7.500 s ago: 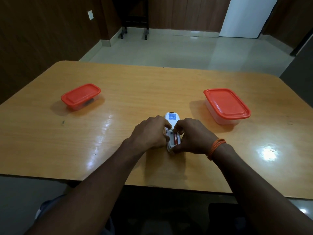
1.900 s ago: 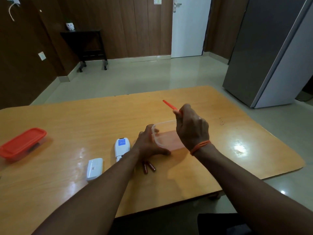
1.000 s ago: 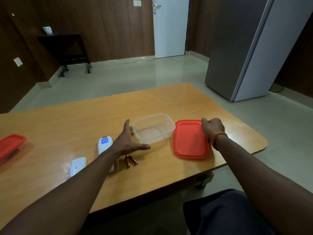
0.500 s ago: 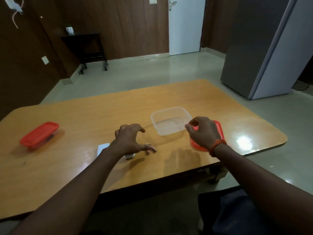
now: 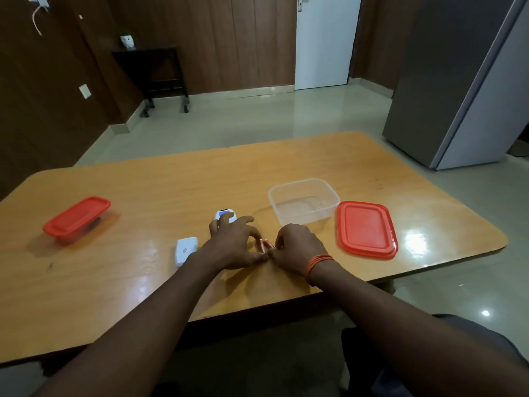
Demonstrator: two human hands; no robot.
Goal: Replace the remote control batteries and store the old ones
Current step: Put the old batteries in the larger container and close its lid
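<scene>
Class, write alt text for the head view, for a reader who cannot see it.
The left hand and right hand meet at two batteries on a wooden table. Behind them are an open clear container, its red lid and a white remote.

Table [image 5: 286, 161]: pale wood grain under a glossy lacquer, bright glare patches at its right end and centre. Open container [image 5: 307, 217], centre right: clear, faintly cloudy plastic, smooth. Loose lid [image 5: 366, 229] beside it: red plastic, smooth, soft sheen. Closed container [image 5: 77, 214], left: same red plastic top. Remote [image 5: 226, 215] and battery cover [image 5: 186, 249]: white hard plastic, satin. Batteries [image 5: 264, 244]: reddish shiny wrap, too small to say more. Wristband [image 5: 317, 265], lower centre: orange thread, matt. Floor [image 5: 257, 118]: polished, mirror-like. Wall panels [image 5: 229, 38], top: dark wood, dull. Cabinet [image 5: 458, 81], upper right: grey, smooth, looks metal.
</scene>
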